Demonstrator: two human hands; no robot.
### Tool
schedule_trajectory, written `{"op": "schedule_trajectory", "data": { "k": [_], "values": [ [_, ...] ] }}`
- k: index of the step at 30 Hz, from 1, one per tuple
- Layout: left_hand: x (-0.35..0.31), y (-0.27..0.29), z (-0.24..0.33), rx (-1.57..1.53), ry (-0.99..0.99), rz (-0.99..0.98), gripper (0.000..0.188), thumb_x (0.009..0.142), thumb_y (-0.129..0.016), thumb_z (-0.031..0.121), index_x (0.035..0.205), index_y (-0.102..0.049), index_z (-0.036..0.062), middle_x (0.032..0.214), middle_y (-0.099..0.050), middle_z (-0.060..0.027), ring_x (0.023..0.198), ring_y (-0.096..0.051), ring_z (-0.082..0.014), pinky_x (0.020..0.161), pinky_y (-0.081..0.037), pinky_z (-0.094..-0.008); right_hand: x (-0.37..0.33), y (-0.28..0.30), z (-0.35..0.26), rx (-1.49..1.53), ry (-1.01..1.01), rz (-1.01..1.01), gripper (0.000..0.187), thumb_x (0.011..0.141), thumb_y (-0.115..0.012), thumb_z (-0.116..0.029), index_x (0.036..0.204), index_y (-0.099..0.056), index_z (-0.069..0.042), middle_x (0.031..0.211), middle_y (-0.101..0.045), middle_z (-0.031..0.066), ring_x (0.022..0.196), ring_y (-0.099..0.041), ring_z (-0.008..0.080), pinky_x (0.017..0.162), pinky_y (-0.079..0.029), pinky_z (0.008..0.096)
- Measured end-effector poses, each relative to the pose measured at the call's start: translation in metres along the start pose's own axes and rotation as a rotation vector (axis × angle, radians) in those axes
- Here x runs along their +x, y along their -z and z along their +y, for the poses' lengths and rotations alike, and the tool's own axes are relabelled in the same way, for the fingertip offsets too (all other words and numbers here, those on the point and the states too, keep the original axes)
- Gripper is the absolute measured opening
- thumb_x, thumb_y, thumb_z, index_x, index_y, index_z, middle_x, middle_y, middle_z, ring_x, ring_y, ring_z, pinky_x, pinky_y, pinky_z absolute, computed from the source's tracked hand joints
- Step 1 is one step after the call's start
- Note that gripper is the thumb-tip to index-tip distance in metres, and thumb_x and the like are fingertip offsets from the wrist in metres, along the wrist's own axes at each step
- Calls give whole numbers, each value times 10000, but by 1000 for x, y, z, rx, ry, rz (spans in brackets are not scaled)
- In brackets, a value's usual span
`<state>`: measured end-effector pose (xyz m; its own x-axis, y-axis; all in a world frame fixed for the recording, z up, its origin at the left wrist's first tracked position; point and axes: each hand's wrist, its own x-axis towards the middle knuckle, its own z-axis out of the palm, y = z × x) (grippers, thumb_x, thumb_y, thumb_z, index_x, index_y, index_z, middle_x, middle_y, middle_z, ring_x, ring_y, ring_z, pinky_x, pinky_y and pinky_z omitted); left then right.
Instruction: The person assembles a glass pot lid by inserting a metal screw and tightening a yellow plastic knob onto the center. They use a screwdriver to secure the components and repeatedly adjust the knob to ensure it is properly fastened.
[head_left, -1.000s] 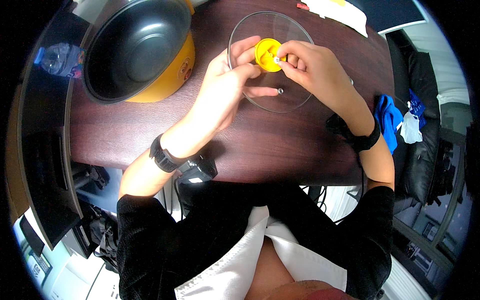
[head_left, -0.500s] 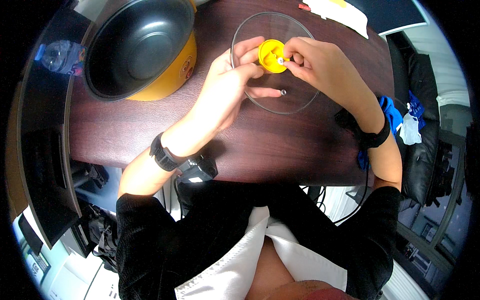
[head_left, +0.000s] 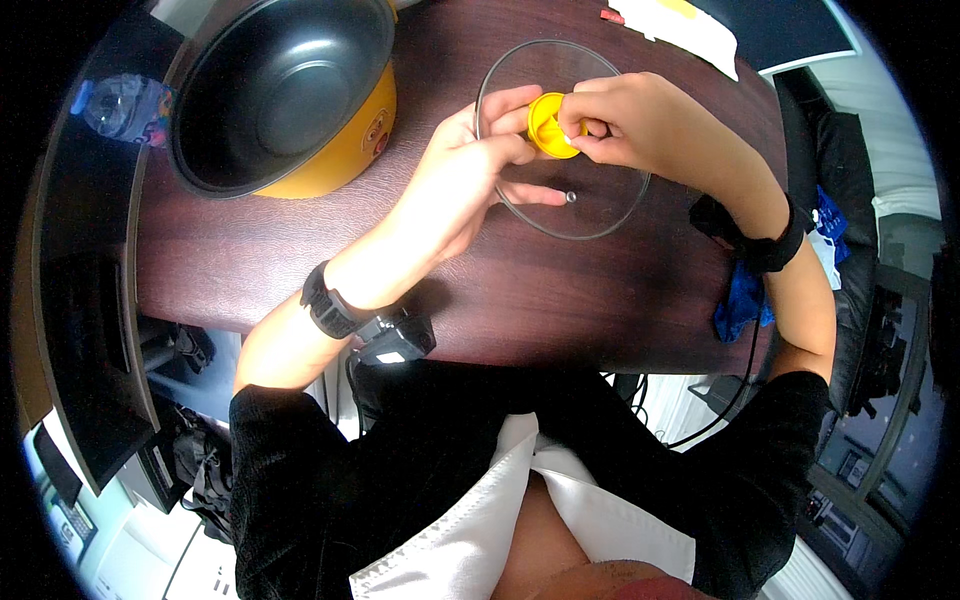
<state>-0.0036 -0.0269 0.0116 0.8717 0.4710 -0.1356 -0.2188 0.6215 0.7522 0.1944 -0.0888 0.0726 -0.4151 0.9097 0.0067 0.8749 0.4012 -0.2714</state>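
My left hand (head_left: pixel 470 155) is closed at the left rim of a round clear glass lid (head_left: pixel 600 205), holding it above the table. Its upper fingers reach to a round, hollow yellow knob (head_left: pixel 548 138) near the middle of the lid. One lower finger stretches out toward a small metal ring (head_left: pixel 571 197) in the glass. My right hand (head_left: pixel 620 115) pinches at the knob's open side with thumb and fingertips. Whatever lies between those fingertips is hidden.
A yellow pot (head_left: pixel 330 160) with a dark inside stands at the left, beside a clear plastic bottle (head_left: pixel 120 107). White paper (head_left: pixel 690 35) lies at the far right of the dark wooden table (head_left: pixel 300 265). Blue cloth (head_left: pixel 742 300) hangs near the right edge.
The lid and knob have shifted slightly right and nearer me, with both hands following. A small white piece showed at my right fingertips before; now the fingers cover that spot. My right forearm has swung outward.
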Motion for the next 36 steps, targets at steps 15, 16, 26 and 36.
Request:
{"op": "schedule_trajectory", "data": {
  "k": [15, 16, 26, 36],
  "values": [
    [2, 1, -1, -13, 20, -29, 564, 832, -419, -42, 1386, -314, -36, 1364, -446, -192, 1169, -522, -321, 855, -557, -490, -6, -10, -1, -125, -58, 46, 167, 719, -642, -206, 800, -593, -68, 740, -615, 119, 685, -615, 319, 600, -479, 412],
    [3, 2, -1, -11, 20, -35, 562, 832, -418, -42, 1385, -317, -36, 1367, -446, -190, 1169, -523, -319, 854, -558, -486, -5, -12, -3, -128, -59, 55, 168, 717, -638, -208, 796, -591, -67, 739, -613, 121, 683, -613, 322, 598, -477, 415],
    [2, 2, 0, -11, 32, -23, 547, 837, -416, -45, 1376, -322, -45, 1365, -449, -187, 1166, -525, -317, 857, -556, -489, 0, -9, 2, 65, -58, 34, 164, 719, -653, -183, 746, -541, -66, 654, -576, 103, 619, -589, 309, 538, -437, 394],
    [3, 1, -1, 14, 47, -8, 558, 834, -419, -42, 1379, -302, -58, 1356, -453, -193, 1164, -527, -327, 863, -553, -485, -6, -18, 10, 150, -105, 38, 216, 737, -711, -183, 763, -532, -65, 574, -545, 90, 531, -564, 276, 479, -401, 363]
  ]
}}
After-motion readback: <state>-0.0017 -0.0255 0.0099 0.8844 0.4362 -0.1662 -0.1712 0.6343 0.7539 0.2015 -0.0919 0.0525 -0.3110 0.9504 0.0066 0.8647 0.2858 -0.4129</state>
